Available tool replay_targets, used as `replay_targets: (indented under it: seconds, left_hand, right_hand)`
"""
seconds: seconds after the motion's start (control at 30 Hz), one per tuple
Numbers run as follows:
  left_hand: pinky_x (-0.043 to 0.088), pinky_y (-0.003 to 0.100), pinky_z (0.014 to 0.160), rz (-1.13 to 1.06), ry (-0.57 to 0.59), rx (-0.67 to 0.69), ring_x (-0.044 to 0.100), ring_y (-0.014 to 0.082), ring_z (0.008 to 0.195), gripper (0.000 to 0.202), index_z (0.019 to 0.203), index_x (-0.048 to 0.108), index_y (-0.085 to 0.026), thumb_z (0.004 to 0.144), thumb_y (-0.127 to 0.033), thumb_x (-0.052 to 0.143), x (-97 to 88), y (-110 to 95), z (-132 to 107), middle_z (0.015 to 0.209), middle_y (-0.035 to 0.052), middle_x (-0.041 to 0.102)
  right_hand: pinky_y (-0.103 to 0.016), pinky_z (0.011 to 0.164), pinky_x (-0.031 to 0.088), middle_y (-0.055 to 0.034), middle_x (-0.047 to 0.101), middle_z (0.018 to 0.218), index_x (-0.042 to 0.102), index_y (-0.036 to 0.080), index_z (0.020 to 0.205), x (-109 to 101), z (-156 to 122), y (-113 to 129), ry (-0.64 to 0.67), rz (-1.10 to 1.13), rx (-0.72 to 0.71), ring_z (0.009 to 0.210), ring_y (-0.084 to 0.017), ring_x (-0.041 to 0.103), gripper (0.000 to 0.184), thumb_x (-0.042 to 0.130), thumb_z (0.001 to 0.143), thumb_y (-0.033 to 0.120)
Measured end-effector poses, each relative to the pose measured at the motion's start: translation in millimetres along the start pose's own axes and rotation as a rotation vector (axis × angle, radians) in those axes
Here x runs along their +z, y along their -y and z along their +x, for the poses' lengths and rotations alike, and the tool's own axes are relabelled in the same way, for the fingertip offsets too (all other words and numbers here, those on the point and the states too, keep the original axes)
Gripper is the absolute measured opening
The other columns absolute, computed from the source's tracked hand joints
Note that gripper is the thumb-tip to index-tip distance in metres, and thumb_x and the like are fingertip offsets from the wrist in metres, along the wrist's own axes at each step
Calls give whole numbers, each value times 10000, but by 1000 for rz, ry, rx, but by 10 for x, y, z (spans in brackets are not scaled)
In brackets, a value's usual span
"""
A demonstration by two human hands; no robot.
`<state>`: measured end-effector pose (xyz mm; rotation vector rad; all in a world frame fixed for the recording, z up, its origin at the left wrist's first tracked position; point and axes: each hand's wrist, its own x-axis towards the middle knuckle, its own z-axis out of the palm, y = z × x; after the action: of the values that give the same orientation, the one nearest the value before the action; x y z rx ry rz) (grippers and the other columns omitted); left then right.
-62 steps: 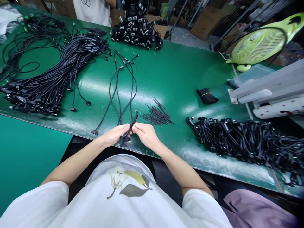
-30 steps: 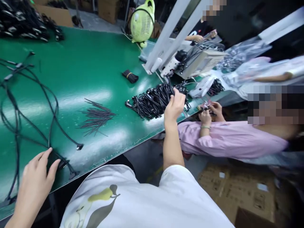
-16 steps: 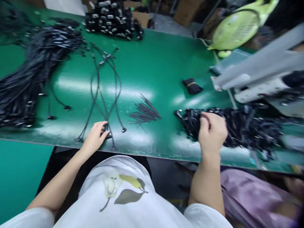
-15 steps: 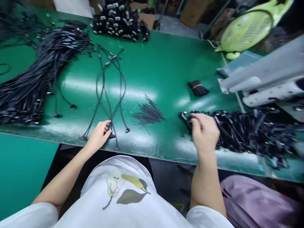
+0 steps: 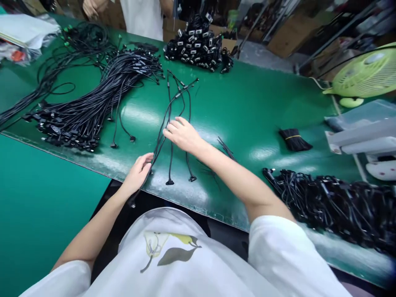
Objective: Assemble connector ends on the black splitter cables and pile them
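Several loose black cables (image 5: 170, 161) with small connectors lie in front of me on the green table. My left hand (image 5: 136, 175) is closed round a cable close to its lower end, by the table's front edge; a connector (image 5: 133, 203) hangs below that hand. Higher up, my right hand (image 5: 183, 134) has its fingers closed on the cable run, partly hiding it. Under my right forearm, thin black cable ties (image 5: 225, 147) are partly covered. A banded bundle of black ties (image 5: 295, 139) lies further right.
To the left lies a large bundle of black cables (image 5: 102, 95). Coiled cables are piled at the back (image 5: 198, 45) and along the right front (image 5: 328, 198). A green fan (image 5: 366, 74) stands at the right. Another person's hand (image 5: 94, 7) shows at the far left.
My right hand has moved left from the coiled cables to the loose cables. My left hand has gathered a cable near the edge. The view has shifted left.
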<state>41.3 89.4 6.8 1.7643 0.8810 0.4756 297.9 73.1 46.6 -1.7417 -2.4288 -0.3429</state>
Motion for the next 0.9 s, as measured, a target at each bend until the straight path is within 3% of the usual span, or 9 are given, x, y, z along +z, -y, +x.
replay_targets:
  seconds: [0.13, 0.27, 0.33, 0.4, 0.47, 0.53, 0.67, 0.8, 0.9]
  left_hand:
    - [335, 443, 1118, 261, -242, 216, 429, 233, 1333, 445, 1389, 445, -210, 960, -305, 370, -69, 18, 9, 1421, 135, 476]
    - [366, 446, 1086, 184, -147, 269, 481, 256, 1286, 519, 1400, 421, -212, 914, -361, 525, 95, -156, 155, 1376, 135, 536]
    - [472, 378, 945, 17, -58, 244, 619, 218, 1029, 385, 1244, 560, -204, 893, -362, 572, 191, -323, 231, 1081, 89, 671]
    - [502, 264, 660, -282, 72, 154, 566, 122, 602, 223, 1024, 643, -186, 907, -356, 559, 183, -515, 244, 689, -2, 596]
    - [381, 186, 448, -614, 231, 74, 315, 53, 379, 213, 905, 655, -159, 913, -350, 562, 19, -697, 179, 503, -77, 394]
    - [299, 149, 373, -860, 331, 69, 155, 30, 339, 209, 863, 665, -137, 900, -330, 594, -263, -828, 72, 444, -114, 254]
    - [308, 105, 350, -1089, 220, 115, 55, 19, 335, 230, 837, 670, -113, 929, -294, 562, -766, -896, -75, 442, -129, 152]
    - [360, 104, 366, -1031, 175, 56, 104, 16, 343, 273, 917, 684, -81, 942, -312, 539, -834, -818, -93, 468, -115, 232]
    - [366, 108, 352, -981, 206, 57, 112, 14, 335, 267, 993, 678, -69, 919, -307, 580, -791, -771, -133, 458, -116, 273]
  right_hand:
    - [-395, 979, 340, -60, 605, 915, 622, 198, 923, -392, 208, -256, 65, -136, -75, 943, -216, 494, 278, 359, 969, 122]
    - [-361, 843, 367, -58, 591, 900, 615, 209, 932, -674, 258, -259, 75, -178, -99, 900, -219, 496, 252, 370, 979, 171]
    - [-356, 812, 360, -72, 597, 929, 608, 202, 967, -732, 252, -243, 35, -169, -96, 910, -224, 498, 255, 354, 990, 194]
    - [-353, 782, 353, -89, 603, 952, 603, 192, 984, -734, 203, -341, 16, -172, -38, 912, -230, 498, 282, 322, 1001, 207]
    - [-347, 757, 349, -103, 608, 971, 602, 181, 981, -693, 99, -589, 26, -159, 80, 907, -234, 502, 299, 306, 1003, 212]
    - [-334, 743, 354, -110, 613, 991, 604, 173, 969, -624, -43, -928, 24, -100, 256, 901, -232, 511, 287, 324, 998, 227]
    - [-318, 782, 385, -92, 629, 977, 608, 174, 964, -440, -223, -1480, -148, 101, 578, 881, -209, 530, 287, 339, 994, 270]
    - [-359, 806, 416, -89, 650, 915, 624, 179, 958, -353, -88, -1587, -266, 190, 667, 860, -227, 547, 378, 271, 1001, 305]
    - [-372, 860, 429, -94, 653, 989, 619, 200, 1013, -509, 128, -1518, -390, 199, 656, 939, -232, 560, 409, 226, 1015, 315]
